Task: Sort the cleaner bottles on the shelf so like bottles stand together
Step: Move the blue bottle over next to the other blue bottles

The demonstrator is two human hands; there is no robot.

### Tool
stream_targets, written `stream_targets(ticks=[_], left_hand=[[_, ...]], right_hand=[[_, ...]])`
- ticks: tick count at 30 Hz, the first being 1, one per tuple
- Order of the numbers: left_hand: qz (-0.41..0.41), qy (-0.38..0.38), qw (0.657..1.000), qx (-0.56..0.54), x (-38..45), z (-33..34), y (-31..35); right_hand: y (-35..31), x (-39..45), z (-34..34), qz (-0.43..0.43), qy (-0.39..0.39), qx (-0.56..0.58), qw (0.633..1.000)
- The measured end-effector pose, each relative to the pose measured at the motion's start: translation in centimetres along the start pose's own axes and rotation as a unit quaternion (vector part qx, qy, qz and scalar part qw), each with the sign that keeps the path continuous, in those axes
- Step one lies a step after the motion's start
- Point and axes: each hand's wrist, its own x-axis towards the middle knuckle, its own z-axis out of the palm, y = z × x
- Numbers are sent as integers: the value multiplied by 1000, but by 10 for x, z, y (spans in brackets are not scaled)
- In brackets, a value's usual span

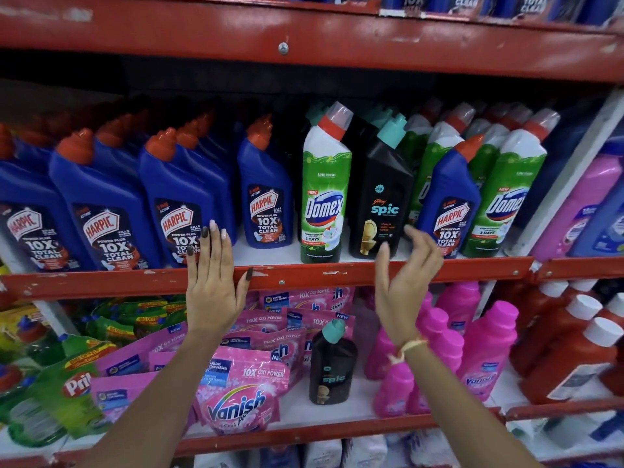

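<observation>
Two hands up in front of the middle shelf (388, 270) and neither one's got anything in it. My left hand (212, 285) is flat, fingers spread, fingertips against the front blue Harpic bottle (180, 204) left of centre, thumb lying over the red shelf edge. My right hand (407, 288) is loosely cupped and empty, hovering just in front of the black Spic bottle (385, 194) at centre frame, not touching it as far as I can see.

So the row's a mess. Left half of the frame is all blue Harpic, then a lone one (266, 190) set a bit further back, then a green Domex bottle (326, 194) right beside the Spic. To the right of that, another blue Harpic bottle (450, 204) stands in front of the green Domex group (506, 197) at the right side.

Lower centre, a second black Spic bottle (332, 366) stands on the shelf below, between the pink Vanish pouches (243, 393) and pink Vanish bottles (486, 346).
</observation>
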Motion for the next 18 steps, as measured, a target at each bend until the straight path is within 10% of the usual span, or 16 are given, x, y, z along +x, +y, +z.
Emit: stream_targets(ticks=[7, 18], left_hand=[[1, -8, 1000, -5, -1, -1, 0], [7, -2, 1000, -5, 0, -2, 0]], right_hand=[[19, 76, 4, 63, 93, -54, 992], [45, 95, -3, 160, 30, -84, 983]])
